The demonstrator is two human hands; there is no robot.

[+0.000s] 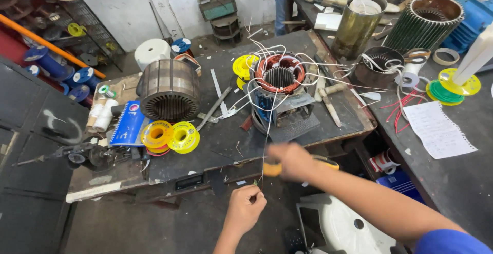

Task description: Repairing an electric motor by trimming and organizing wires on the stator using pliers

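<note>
Two hands worked below the bench edge. We saw the left hand [245,207] pinching the end of a thin white wire [267,130] between thumb and fingertips. That wire ran up to the wound stator [280,77] on the workbench [215,151]. Our right hand [292,161], blurred, was closed around a yellow-handled tool [272,168].

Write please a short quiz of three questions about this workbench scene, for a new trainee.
1. True or false: the right hand holds a yellow-handled tool.
2. What does the left hand pinch? A) thin white wire B) blue notebook C) tape roll
3. What colour are the windings in the stator from which the wires come?

Key: 1 true; 2 A; 3 copper red.
</note>
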